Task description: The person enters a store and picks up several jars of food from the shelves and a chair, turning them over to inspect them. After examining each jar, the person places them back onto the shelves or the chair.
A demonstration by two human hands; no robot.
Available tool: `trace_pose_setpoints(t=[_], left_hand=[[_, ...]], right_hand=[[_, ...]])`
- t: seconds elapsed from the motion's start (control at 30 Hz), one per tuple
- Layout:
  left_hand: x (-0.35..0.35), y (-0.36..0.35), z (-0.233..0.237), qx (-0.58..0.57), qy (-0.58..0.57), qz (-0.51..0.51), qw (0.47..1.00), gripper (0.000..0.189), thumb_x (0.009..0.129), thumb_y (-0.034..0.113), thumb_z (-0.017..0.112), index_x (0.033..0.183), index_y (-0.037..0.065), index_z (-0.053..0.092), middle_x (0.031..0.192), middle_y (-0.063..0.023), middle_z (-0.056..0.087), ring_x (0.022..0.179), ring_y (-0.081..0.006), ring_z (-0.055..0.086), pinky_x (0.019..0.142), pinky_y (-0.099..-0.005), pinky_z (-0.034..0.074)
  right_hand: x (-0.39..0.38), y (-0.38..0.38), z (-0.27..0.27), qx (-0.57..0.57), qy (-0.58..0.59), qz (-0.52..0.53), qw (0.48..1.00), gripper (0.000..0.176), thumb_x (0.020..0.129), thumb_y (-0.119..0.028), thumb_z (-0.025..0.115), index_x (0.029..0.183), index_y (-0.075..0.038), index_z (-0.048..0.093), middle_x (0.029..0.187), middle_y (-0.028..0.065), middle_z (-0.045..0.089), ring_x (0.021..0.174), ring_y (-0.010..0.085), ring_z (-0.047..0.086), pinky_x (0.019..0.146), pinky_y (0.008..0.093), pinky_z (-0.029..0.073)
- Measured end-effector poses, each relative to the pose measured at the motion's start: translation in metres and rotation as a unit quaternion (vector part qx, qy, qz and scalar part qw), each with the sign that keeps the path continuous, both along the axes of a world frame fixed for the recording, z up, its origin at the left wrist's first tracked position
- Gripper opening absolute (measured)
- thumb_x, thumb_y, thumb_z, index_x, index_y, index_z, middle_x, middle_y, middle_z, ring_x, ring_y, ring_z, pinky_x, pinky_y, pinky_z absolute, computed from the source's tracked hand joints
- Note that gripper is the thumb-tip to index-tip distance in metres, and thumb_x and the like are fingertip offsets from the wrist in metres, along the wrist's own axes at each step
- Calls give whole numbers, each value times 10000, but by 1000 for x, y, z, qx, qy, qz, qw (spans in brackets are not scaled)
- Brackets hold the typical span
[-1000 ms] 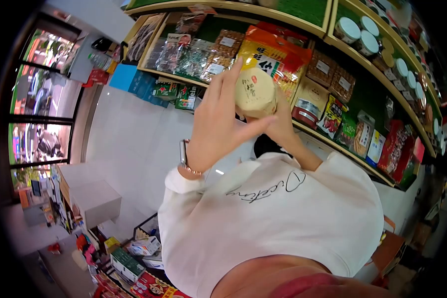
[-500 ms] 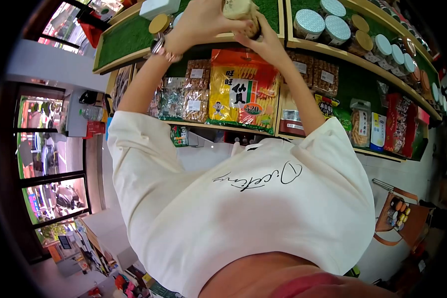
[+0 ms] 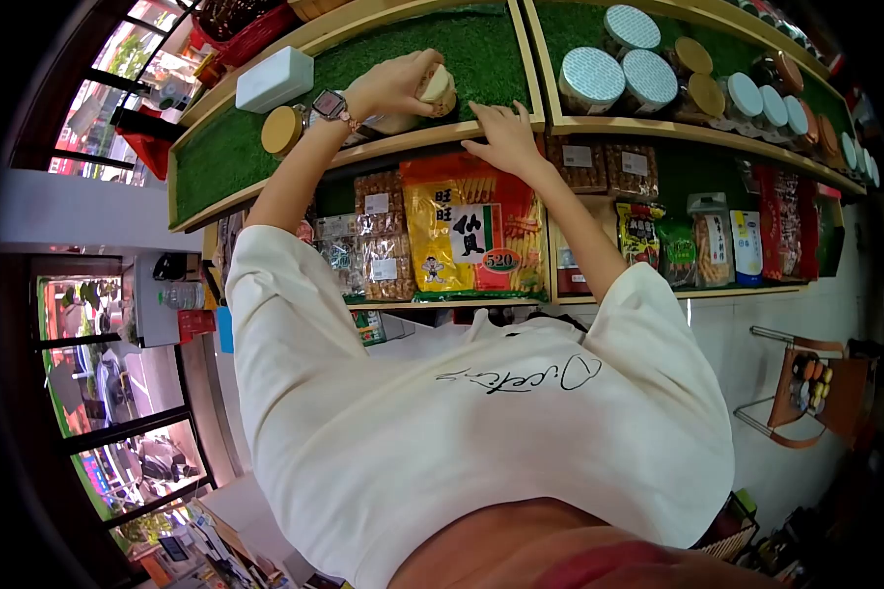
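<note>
My left hand (image 3: pixel 393 86), with a watch on its wrist, is wrapped round a small jar with a pale yellowish top (image 3: pixel 438 90). That jar is at the green-lined tray (image 3: pixel 216 157), near its front right corner. Just right of it, my right hand (image 3: pixel 506 135) is empty, fingers spread over the tray's wooden front edge. A gold-lidded jar (image 3: pixel 282 130) stands left of my left wrist, and a white box (image 3: pixel 275 80) sits behind it. Another clear container is partly hidden under my left wrist.
Several lidded jars (image 3: pixel 648 79) fill the right tray. On the shelf below lie a large red and yellow snack bag (image 3: pixel 474 231), brown snack packs (image 3: pixel 388 265) and other packets (image 3: pixel 712 240). A brown chair (image 3: pixel 810 393) holding small items stands at the lower right.
The jar has come down and left to the tray with my left hand. My right hand has let go of it and opened. The whole view has shifted.
</note>
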State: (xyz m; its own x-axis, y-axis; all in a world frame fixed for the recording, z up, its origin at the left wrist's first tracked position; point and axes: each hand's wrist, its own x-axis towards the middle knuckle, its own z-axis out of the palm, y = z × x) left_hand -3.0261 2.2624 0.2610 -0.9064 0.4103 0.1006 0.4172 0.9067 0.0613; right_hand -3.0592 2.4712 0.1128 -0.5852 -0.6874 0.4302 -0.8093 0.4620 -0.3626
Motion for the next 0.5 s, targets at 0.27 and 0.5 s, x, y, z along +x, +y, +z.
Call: trace_pose_setpoints(t=[0.27,0.5], left_hand=[[18,-6,2,-25,-27,14,999,618,671,276,693,1200,105,425,1075,-159,583,958,-342,585,786,-390,487],[18,-9,-14,-65,5,12,998,787,670,409,716,1330,163,364,1205,-152,516,1063,-334,533,851,-417,458]], right_hand=[[20,-4,-12,-37,83,-63,994,482,792,-319,607,1218,-103,537,1228,105,527,1180,266,445,1071,505,191],[118,50,-64,-166,50,-119,978,336,785,-164,568,1117,-113,572,1196,100,519,1160,275,445,1033,471,258]])
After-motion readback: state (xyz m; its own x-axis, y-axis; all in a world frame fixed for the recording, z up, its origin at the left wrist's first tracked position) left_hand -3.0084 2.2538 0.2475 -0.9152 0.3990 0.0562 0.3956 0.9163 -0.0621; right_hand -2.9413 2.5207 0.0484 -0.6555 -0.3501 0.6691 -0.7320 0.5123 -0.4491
